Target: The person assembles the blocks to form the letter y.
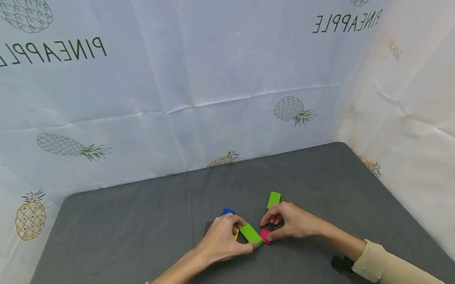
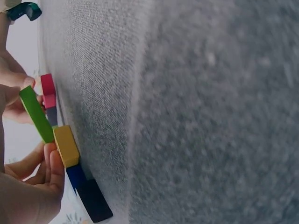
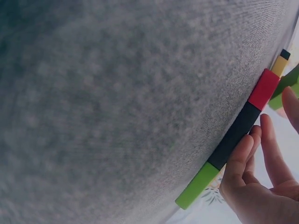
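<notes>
My left hand (image 1: 222,242) pinches a bright green block (image 1: 250,234) between thumb and fingertips; the block is tilted in the left wrist view. Just to its right, my right hand (image 1: 295,220) has thumb and index finger at a red block (image 3: 264,89). That block adjoins a black block (image 3: 234,135), and a second green block (image 3: 196,186) follows in the same row. Beside the left fingertips lies a yellow block (image 2: 67,145). A blue block (image 2: 76,178) and another black block (image 2: 95,200) continue from it, partly hidden by the left hand in the head view.
The blocks lie on a dark grey cloth-covered table (image 1: 125,226). A white curtain (image 1: 224,64) printed with pineapples hangs behind and at both sides. Black straps (image 1: 342,264) show at the wrists near the beige sleeves (image 1: 373,262).
</notes>
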`<state>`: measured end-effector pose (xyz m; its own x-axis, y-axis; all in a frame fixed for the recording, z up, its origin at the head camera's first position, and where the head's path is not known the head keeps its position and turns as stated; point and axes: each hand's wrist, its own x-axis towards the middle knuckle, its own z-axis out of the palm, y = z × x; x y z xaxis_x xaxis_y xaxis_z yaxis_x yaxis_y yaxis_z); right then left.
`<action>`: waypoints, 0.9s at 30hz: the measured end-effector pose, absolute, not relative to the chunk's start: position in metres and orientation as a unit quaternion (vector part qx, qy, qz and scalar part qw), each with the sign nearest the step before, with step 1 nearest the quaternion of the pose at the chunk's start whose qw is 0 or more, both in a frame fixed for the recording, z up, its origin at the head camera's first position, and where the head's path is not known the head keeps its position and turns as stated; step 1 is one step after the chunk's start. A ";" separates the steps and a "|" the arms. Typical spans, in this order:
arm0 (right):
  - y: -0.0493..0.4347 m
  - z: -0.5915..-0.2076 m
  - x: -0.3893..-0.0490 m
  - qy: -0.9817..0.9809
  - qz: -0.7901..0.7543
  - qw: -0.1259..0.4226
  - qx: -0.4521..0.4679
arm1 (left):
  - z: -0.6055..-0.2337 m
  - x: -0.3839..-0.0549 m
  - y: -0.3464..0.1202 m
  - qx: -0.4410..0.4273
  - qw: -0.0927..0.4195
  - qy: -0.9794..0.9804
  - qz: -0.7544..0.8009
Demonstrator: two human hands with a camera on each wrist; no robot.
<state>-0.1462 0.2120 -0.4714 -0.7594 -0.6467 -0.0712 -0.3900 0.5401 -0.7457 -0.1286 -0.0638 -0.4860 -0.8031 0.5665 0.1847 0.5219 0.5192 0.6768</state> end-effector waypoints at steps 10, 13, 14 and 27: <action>0.212 -0.471 -0.146 0.861 -0.375 0.175 -0.297 | -0.488 -0.136 -0.066 0.291 0.009 0.880 0.376; 0.212 -0.471 -0.146 0.861 -0.375 0.176 -0.296 | -0.486 -0.137 -0.066 0.280 0.007 0.887 0.367; 0.211 -0.471 -0.146 0.860 -0.375 0.176 -0.297 | -0.486 -0.137 -0.066 0.278 0.006 0.889 0.363; 0.211 -0.471 -0.146 0.861 -0.374 0.177 -0.295 | -0.489 -0.134 -0.060 0.268 -0.023 0.910 0.315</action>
